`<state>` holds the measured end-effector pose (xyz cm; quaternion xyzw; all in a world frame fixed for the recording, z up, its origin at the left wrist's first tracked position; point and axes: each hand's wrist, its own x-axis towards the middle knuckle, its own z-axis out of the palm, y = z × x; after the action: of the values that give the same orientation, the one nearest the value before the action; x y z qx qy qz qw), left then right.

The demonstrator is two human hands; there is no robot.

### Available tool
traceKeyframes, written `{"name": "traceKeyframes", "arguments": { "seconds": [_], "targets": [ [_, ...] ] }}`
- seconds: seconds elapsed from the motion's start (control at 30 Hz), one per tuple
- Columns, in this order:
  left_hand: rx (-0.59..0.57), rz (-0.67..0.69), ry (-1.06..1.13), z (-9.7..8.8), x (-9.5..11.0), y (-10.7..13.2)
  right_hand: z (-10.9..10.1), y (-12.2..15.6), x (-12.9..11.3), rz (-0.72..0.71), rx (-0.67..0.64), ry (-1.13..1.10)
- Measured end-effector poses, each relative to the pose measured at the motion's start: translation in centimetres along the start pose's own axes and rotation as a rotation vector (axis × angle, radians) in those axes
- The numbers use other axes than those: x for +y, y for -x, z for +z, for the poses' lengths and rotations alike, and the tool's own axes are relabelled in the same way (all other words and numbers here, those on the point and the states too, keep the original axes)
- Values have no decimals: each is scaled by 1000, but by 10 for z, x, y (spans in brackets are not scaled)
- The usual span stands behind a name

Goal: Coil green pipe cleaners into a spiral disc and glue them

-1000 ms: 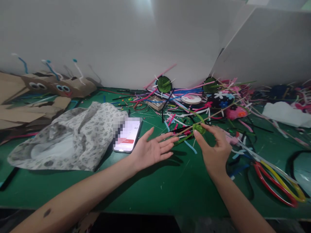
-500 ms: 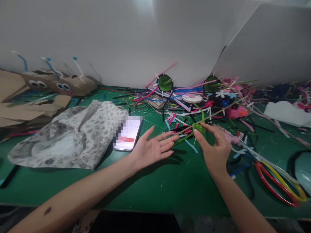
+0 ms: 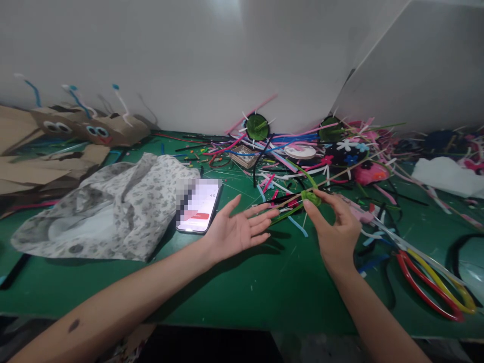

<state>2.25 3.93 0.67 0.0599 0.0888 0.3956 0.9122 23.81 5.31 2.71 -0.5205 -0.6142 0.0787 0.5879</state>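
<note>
Between the thumb and forefinger of my right hand (image 3: pixel 336 229) is a small coil of green pipe cleaner (image 3: pixel 311 197), with a loose tail rising from it toward the upper left. A thin tan stick (image 3: pixel 289 201) passes at the coil; whether it goes through is hidden by the fingers. My left hand (image 3: pixel 244 229) lies palm up with fingers stretched out, and nothing rests on the palm. The stick's near end and a green strand (image 3: pixel 282 218) reach close to its fingertips; I cannot tell whether they touch.
A lit phone (image 3: pixel 198 209) lies beside a floral cloth bag (image 3: pixel 124 212). Scissors (image 3: pixel 431 282) with red and yellow handles lie at the right. Loose pipe cleaners (image 3: pixel 270 184) and round green pieces (image 3: pixel 257 127) cover the back. Cardboard figures (image 3: pixel 124 131) stand at the left.
The green coil has turned and shifted slightly right in my right hand's pinch. Its loose tail, upright before, now leans to the left. My left hand has stayed put.
</note>
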Motion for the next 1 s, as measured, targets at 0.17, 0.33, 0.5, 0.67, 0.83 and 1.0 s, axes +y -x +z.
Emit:
{"name": "traceKeyframes", "arguments": {
  "seconds": [0.17, 0.33, 0.5, 0.67, 0.83, 1.0],
  "targets": [
    [0, -1, -4, 1, 0, 0, 1, 0, -1, -13, -8, 9],
    [-23, -26, -14, 0, 0, 0, 2, 0, 0, 10, 18, -3],
    [-51, -110, -20, 0, 1, -1, 3, 2, -2, -87, -77, -3],
    [-55, -130, -20, 2, 0, 0, 2, 0, 0, -71, 13, 63],
    [-47, -124, -21, 2, -1, 1, 3, 0, 0, -98, -16, 39],
    [-41, -111, -21, 1, -1, 1, 4, 1, 0, -75, -30, 85]
  ]
}}
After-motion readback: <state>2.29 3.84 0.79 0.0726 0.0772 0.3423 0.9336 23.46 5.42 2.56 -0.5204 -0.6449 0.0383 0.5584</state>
